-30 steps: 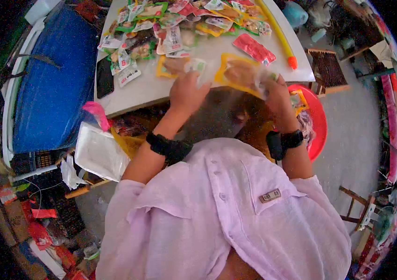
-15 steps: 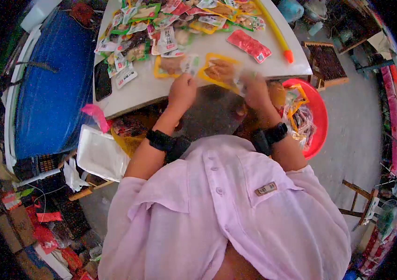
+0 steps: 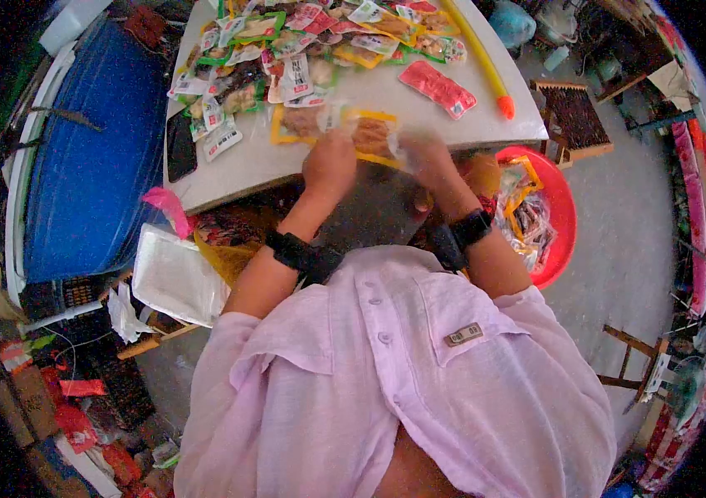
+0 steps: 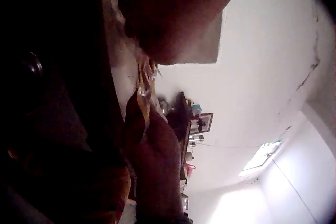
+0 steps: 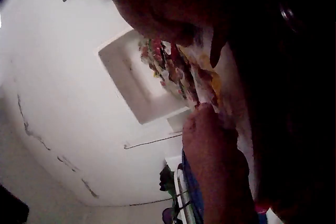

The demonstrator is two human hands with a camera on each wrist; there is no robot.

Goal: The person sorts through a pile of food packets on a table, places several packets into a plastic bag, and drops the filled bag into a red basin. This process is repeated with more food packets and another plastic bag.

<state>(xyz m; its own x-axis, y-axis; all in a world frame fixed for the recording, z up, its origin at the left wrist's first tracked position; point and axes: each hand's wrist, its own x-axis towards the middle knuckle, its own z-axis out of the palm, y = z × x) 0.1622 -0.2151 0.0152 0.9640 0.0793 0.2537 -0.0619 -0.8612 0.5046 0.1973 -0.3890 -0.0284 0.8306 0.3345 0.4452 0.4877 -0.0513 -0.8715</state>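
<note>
Both hands are close together over the table's near edge. The right hand [image 3: 429, 158], blurred, pinches the right end of a yellow-edged food packet [image 3: 374, 135] with brown contents. The left hand [image 3: 330, 166] holds the right end of another yellow-edged packet [image 3: 295, 123], just left of the first. In the left wrist view the right hand [image 4: 152, 145] grips its packet [image 4: 144, 90] by the edge. From the right wrist, the left hand [image 5: 210, 140] shows with curled fingers. A red packet [image 3: 438, 88] lies apart to the right on the table [image 3: 253, 170].
A heap of packets [image 3: 286, 41] covers the table's far side. A dark phone [image 3: 180, 145] lies at the left edge, a yellow stick [image 3: 479, 58] at the right. Below right stands a red basin [image 3: 565, 220] holding packets. A white foam box [image 3: 174, 274] sits lower left.
The right hand has moved left with its packet, toward the left hand. The left hand has stayed nearly in place and keeps its packet.
</note>
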